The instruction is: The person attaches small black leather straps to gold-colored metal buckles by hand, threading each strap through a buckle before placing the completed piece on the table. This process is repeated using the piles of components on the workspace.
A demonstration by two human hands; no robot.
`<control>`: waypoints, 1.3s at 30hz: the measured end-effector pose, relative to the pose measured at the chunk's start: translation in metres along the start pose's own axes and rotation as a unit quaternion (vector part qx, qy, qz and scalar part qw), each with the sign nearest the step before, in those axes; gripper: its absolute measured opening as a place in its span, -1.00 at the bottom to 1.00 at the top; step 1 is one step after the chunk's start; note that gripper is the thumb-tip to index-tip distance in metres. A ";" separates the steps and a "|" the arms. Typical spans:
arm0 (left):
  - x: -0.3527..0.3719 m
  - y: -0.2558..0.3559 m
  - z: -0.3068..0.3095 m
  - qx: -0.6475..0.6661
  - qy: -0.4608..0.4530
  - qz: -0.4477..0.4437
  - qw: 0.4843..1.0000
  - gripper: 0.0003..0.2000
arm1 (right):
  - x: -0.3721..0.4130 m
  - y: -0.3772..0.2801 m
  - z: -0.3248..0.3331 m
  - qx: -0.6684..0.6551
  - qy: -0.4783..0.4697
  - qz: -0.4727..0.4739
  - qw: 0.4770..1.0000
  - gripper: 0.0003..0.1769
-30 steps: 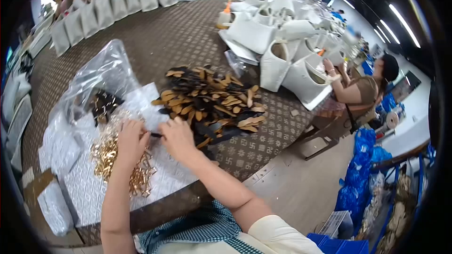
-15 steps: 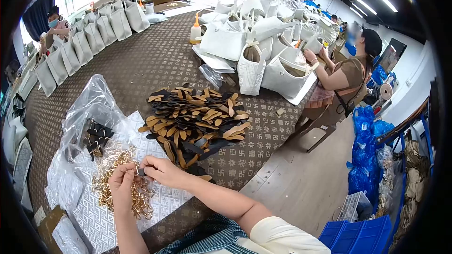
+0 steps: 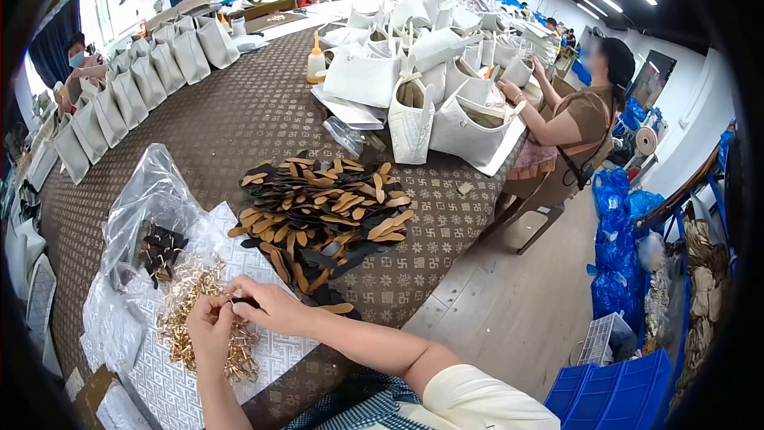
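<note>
My left hand and my right hand meet fingertip to fingertip, both closed in a pinch. A small black leather tab shows between them; whether a metal fitting is on it is too small to tell. Right below lies a heap of gold metal buckles, spread over white patterned paper. A little bunch of black tabs with gold fittings rests on clear plastic, to the left of the heap. Beyond my right hand is a large pile of black and tan leather tabs.
A clear plastic bag lies at the left of the brown patterned table. White handbags crowd its far side, near a glue bottle. A co-worker handles a bag at the right. Blue crates stand on the floor.
My view has shifted slightly. The fingers of both hands have moved a little, and the black tab between them now lies differently, showing as a longer dark strip.
</note>
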State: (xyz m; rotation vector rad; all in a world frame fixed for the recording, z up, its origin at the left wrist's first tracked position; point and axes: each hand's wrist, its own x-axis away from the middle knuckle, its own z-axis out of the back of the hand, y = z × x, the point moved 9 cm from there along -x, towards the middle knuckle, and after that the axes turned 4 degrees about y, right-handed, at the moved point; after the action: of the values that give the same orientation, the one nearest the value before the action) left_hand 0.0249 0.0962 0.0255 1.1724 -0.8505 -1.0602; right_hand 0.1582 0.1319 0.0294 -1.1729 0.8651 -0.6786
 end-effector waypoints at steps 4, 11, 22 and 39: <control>-0.005 -0.013 0.005 0.051 -0.039 0.032 0.997 -0.87 | 0.001 -0.009 -0.004 0.040 0.027 0.142 0.989 -0.64; 0.003 -0.009 -0.002 0.132 -0.077 0.044 0.987 -0.88 | 0.000 -0.001 -0.009 -0.022 -0.022 0.068 0.997 -0.68; 0.004 -0.022 0.001 0.121 -0.045 0.054 0.990 -0.85 | 0.002 -0.004 -0.004 -0.002 0.023 0.040 0.999 -0.79; -0.030 0.018 0.138 -0.182 0.331 -0.139 0.915 -0.50 | -0.005 0.015 0.090 0.335 0.258 -0.016 0.906 -0.81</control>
State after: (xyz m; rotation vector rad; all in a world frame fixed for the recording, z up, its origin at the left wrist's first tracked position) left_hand -0.1092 0.0847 0.0717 1.2329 0.0497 -0.9014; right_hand 0.2329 0.1848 0.0296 -0.3819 0.9354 -1.2284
